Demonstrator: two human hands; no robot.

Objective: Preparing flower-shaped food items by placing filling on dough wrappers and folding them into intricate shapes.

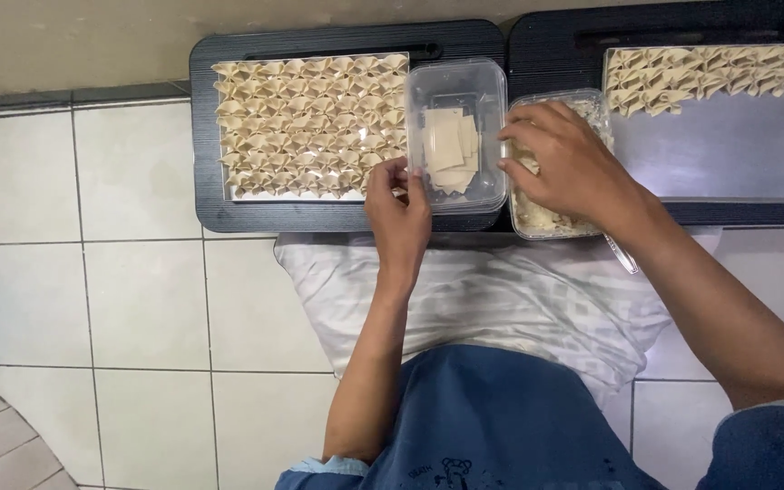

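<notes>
Clear plastic tub (456, 86) — matt dough squares (447, 145)

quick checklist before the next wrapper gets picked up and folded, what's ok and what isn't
1. Wrappers left in the clear tub: ok, a small stack lies inside.
2. Left hand at the tub's near-left corner: ok.
3. Right hand over the filling container: ok, fingers at its left edge.
4. Space on the left tray: not ok, folded pieces cover nearly all of it.
5. Space on the right tray: ok, mostly bare.
6. Filling picked up: cannot tell.
</notes>
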